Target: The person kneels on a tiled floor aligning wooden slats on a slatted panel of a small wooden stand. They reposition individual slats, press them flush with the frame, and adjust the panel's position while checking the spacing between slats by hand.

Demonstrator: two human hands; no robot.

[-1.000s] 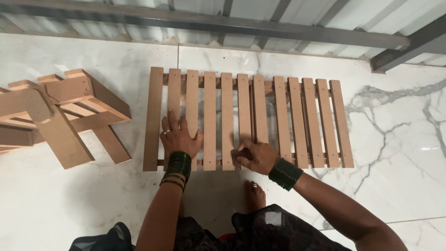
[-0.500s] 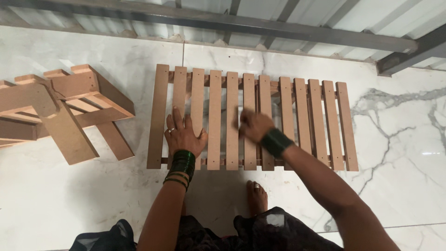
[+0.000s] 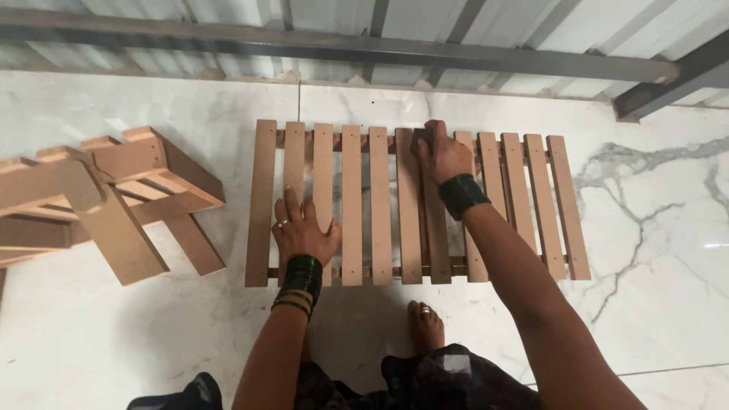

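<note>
A: Entry, hands first. State of the left hand (image 3: 305,229)?

B: Flat, palm down, fingers spread across the near-left part of the slatted wooden panel (image 3: 414,203). It presses on the slats and grips nothing. Dark green bangles (image 3: 301,281) sit at the wrist.

A: Right hand (image 3: 440,154)?

B: Reached to the far edge of the same panel, near its middle. Fingers are curled over the top end of a slat and the cross rail there. Whether they actually clamp the wood or only rest on it, I cannot tell. A dark green band (image 3: 460,196) is on that wrist.

A: Hands relative to each other?

B: Well apart: left near, right far and further right.

A: Panel position?

B: Lying flat on the white marble floor (image 3: 661,250), directly under both hands, slats running away from the person. A bare foot (image 3: 425,325) stands just beside its near edge.

A: Surroundings?

B: To the left, apart from the panel, a second wooden slatted assembly (image 3: 106,201) lies tilted on the floor. Beyond the panel, a grey metal beam (image 3: 342,47) runs in front of corrugated sheeting.
</note>
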